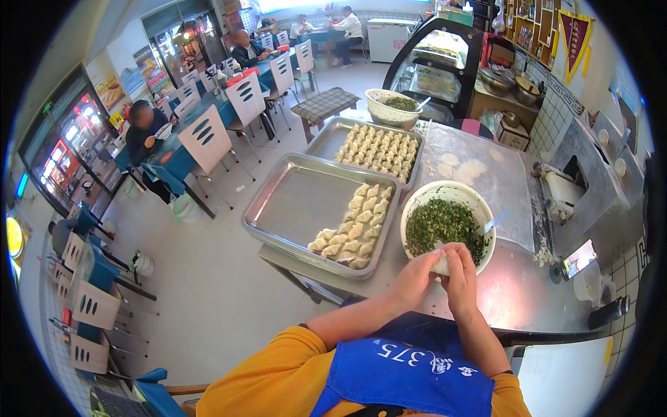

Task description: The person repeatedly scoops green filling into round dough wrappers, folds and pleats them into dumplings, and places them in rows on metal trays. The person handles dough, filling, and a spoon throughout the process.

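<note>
My left hand (414, 279) and my right hand (460, 276) meet at the near rim of a white plastic basin (492, 255). Between their fingertips they pinch a pale dough dumpling (442, 265). Chopped green filling (443, 224) fills much of the basin, and a utensil handle (492, 223) leans out on the right. To the left, a metal tray (255, 208) holds rows of folded dumplings (357, 227) on its right part. Behind it, a second metal tray (323, 136) carries many more dumplings (380, 148). Flat dough wrappers (469, 172) lie on the sheet beyond the basin.
A second bowl of filling (393, 117) stands behind the trays. On the right are a metal machine with a roller (565, 187), a lit phone (579, 259) and a black cylindrical object (609, 313). Farther off, people (143, 130) sit at tables, and a glass display case (432, 68) stands behind.
</note>
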A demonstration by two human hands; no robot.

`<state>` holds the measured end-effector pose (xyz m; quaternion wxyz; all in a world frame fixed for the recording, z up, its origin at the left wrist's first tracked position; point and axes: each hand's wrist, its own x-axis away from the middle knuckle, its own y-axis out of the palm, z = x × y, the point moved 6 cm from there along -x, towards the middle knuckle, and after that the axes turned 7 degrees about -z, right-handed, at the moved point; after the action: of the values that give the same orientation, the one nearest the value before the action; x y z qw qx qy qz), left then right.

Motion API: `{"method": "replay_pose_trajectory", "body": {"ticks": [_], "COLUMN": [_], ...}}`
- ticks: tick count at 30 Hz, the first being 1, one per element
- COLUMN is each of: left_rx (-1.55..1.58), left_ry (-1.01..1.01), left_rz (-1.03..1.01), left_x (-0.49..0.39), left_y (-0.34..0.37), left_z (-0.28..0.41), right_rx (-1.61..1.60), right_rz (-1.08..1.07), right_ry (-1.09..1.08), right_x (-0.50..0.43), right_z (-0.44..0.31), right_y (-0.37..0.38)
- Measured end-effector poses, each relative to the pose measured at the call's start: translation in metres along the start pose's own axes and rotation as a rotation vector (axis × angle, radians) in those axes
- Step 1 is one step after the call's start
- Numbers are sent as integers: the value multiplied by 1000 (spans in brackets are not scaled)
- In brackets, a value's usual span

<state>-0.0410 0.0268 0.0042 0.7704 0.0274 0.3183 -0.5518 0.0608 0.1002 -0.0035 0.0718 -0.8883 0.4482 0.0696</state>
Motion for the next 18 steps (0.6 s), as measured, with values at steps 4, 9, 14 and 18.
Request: {"method": "replay_pose_trajectory", "body": {"ticks": [4, 9, 14, 18], "left_rx": [876, 737, 571, 983], "left_ry": [-384, -168, -146, -439], "left_rz": [-99, -45, -58, -27], "left_x": [0, -8, -6, 3], "left_y": [17, 9, 8, 23], "left_z": [-15, 22, 19, -7], "right_rx": [130, 337, 280, 60], "right_rz": [-23, -84, -25, -24], "right_ry": [-121, -312, -375, -32], "right_x": [-1, 7, 11, 6], "right_z": [-9, -36, -44, -14], "right_y": [6, 10, 14, 13]}}
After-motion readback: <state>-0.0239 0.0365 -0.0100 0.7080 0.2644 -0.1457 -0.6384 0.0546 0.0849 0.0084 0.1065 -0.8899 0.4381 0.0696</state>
